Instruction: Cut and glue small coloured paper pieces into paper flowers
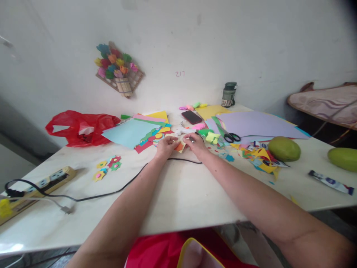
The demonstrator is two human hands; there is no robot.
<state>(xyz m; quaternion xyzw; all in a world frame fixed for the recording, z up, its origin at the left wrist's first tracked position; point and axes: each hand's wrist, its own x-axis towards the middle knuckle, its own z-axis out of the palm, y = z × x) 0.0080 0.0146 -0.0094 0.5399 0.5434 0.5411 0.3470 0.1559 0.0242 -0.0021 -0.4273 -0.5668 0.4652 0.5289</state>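
A small piece of orange and cream paper [180,147] is held low over the middle of the desk [178,201], pinched at its left by the bent fingers of the left hand [166,147] and at its right by those of the right hand [196,144]; the hands are set close together, with only the paper between them, and whether it is touched to the desk cannot be told. Just beyond the fingers a white tool [184,131] is laid, partly hidden. A black cord [131,181] is stretched beneath the forearms toward a power strip [51,181] at the left. Near the left forearm, small paper flowers [108,166] in yellow, red, green and blue are clustered, and behind them a light blue sheet [125,132] is spread beside a red plastic bag [80,128]. To the right of the hands, black-handled scissors [232,137] are rested near a large lavender sheet [256,123], with coloured paper scraps [260,159] heaped by a green fruit [283,149]. A dark phone [191,117] is placed farther back, and a green tumbler [229,94] is stood upright against the wall side.
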